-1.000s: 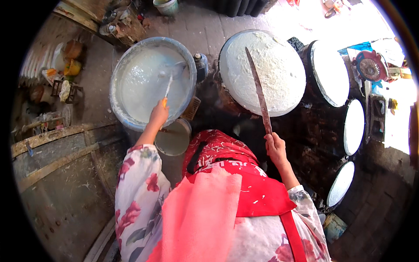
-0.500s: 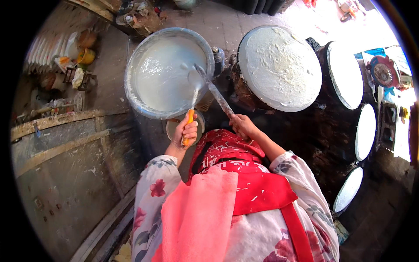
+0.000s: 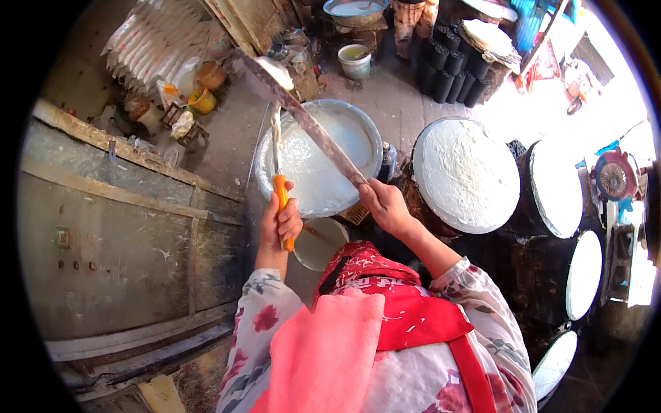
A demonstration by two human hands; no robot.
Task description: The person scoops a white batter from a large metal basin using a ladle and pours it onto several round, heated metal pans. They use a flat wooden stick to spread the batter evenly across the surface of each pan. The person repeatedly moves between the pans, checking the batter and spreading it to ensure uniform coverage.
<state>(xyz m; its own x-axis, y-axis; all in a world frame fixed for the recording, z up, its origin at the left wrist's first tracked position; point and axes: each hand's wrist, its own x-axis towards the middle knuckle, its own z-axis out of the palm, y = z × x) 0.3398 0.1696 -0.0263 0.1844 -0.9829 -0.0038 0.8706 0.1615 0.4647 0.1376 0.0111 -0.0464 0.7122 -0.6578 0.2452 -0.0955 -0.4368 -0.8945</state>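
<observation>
My left hand (image 3: pixel 281 224) is closed round the orange handle of a ladle (image 3: pixel 276 141), whose shaft is smeared white. The ladle's pale bowl is raised past the basin's far rim, partly hidden behind the blade. In my right hand (image 3: pixel 392 206) is one end of a long flat scraper (image 3: pixel 320 131). It slants up to the left and crosses in front of the ladle near its bowl. Below both tools stands a wide basin (image 3: pixel 376 148) of white batter (image 3: pixel 303 175). A smaller bucket (image 3: pixel 320 256) sits between the basin and my red apron.
Several round, white-coated griddle tops on dark drums curve down the right side, the largest griddle top (image 3: pixel 468 175) nearest the basin. A fan (image 3: pixel 613 175) stands far right. Black cylinders (image 3: pixel 451 72) and a white bucket (image 3: pixel 354 63) are beyond. A panelled partition (image 3: pixel 124 268) lies left.
The ladle has come up out of the batter, and the scraper has lifted with it, now crossing over it. Both hands stay closed on their tools. The view has tilted farther out.
</observation>
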